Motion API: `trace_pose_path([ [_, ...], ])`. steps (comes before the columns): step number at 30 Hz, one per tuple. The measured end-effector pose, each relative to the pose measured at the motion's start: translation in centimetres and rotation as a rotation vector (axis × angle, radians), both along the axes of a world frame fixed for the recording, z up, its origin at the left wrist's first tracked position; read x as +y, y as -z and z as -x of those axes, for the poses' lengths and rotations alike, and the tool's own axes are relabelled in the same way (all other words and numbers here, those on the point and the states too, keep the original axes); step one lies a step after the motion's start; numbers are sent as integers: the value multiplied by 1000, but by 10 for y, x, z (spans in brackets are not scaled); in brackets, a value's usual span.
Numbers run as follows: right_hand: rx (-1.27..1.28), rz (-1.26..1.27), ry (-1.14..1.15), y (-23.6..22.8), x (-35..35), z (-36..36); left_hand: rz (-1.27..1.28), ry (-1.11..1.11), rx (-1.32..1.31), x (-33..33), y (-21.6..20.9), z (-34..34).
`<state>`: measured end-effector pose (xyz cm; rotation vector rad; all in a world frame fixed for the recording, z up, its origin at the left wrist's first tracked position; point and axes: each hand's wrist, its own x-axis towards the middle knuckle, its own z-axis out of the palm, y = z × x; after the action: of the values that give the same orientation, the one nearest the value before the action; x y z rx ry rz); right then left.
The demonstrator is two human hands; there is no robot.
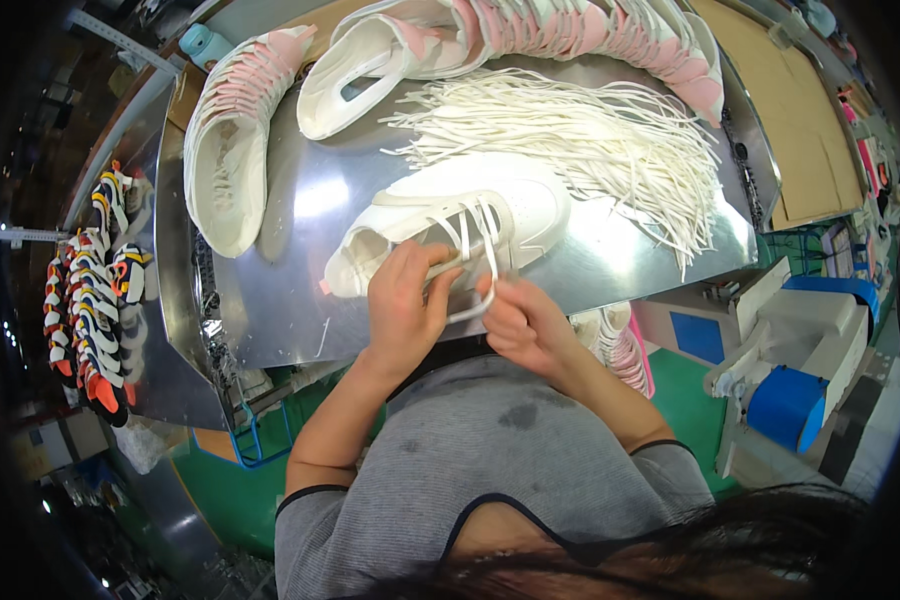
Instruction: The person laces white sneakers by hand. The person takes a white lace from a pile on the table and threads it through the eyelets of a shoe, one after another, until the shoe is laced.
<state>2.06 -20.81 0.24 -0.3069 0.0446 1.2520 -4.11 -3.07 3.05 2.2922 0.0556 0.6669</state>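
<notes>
A white shoe upper [400,215] lies on its side on the metal table, its heel opening to the left and its toe to the right. A white shoelace [491,262] runs through part of its eyelets and loops out toward me. My left hand [408,298] is closed on the upper's near eyelet edge, thumb and forefinger together. Just to its right, my right hand [526,322] pinches the lace with curled fingers. The exact spot under my left fingertips is hidden.
Loose white laces [590,140] lie in a heap beyond the shoe. Nested pink-and-white uppers [235,130] curve along the table's left and far sides. A shiny metal table [300,290] carries them. Colourful shoe parts [95,300] stand at far left; a blue-and-grey machine [795,370] stands at right.
</notes>
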Motion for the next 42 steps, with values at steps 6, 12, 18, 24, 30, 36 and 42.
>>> trace_pose_path([
  [6, -794, 562, -241, -14, -36, 20, 37, 51, 138, -3, 10, -4],
  [12, -757, 362, -293, -2, -28, -8, -25, 81, 155, -6, 15, -5],
  [18, 170, -401, 115, 23, 13, -2, -14, 159, 108, -14, 1, -9],
  [24, -780, 572, -196, -15, -35, 18, -108, 42, 177, -4, 11, -7],
  [30, -1159, 567, 140, -12, -36, -13, -461, 69, 353, -11, 20, -10],
  [36, -1463, 663, 570, 26, 15, -49, -348, 56, 488, -7, 14, -14],
  [42, -1391, 656, 479, 39, 15, -51, -230, 89, 502, -2, 14, -16],
])
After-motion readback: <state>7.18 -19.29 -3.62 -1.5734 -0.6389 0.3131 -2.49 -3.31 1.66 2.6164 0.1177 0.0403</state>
